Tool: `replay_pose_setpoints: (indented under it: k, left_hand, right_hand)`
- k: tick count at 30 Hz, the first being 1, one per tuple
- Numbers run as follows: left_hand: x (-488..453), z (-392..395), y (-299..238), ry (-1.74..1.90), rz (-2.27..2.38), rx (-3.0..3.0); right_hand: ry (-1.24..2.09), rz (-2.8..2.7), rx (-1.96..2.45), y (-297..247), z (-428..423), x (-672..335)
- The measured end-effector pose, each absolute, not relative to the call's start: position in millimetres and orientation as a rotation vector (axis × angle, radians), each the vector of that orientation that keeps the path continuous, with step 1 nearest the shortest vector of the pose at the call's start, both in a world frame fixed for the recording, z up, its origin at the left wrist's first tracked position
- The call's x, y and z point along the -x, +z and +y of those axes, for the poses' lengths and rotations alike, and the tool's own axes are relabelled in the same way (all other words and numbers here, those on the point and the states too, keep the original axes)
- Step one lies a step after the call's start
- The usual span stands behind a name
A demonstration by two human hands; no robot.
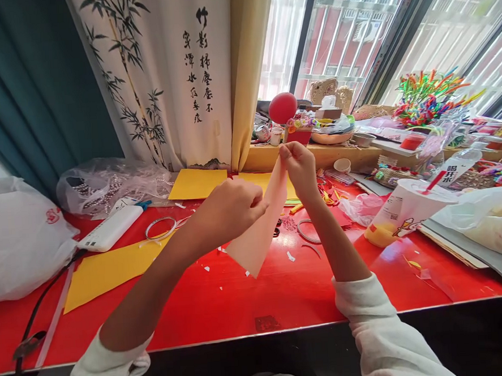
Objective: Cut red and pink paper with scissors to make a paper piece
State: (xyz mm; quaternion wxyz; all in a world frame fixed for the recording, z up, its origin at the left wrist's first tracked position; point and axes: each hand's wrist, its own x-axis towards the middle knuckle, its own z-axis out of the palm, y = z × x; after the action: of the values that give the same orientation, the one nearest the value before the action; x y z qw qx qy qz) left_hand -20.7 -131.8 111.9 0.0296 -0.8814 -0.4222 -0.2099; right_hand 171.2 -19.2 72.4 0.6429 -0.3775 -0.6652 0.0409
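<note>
I hold a pale pink sheet of paper up above the red table. My left hand is closed in a pinch on the sheet's left edge. My right hand is raised higher and pinches the sheet's top corner. The paper hangs slanted between the two hands, its lower corner near the table. Both white sleeves are pushed back on my forearms.
Yellow paper sheets lie at the left and by the curtain. A white power bank, wire rings, a drink cup, plastic bags, a red balloon and colourful craft clutter crowd the table and sill.
</note>
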Motion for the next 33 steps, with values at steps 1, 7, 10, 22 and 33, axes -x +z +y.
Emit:
replay_pose_setpoints:
  k: [1,7,10,22,33]
  left_hand:
    - [21,-133,112,-0.613,-1.298,2.754]
    - [22,-140,109,-0.563,-1.207,2.897]
    - [27,-158,116,-0.465,-0.991,3.111]
    - [19,-137,106,-1.153,-1.077,2.579]
    - [35,-103,105,-1.505,-1.373,2.530]
  right_hand:
    - [0.091,-1.485,0.886,71,-16,-175]
    - [0.064,-1.442,0.930,64,0,-188]
    - [0.106,-1.338,0.979,58,10,-202]
    - [0.303,-1.502,0.719,96,-39,-195]
    - [0.029,-1.611,0.667,109,-75,-172]
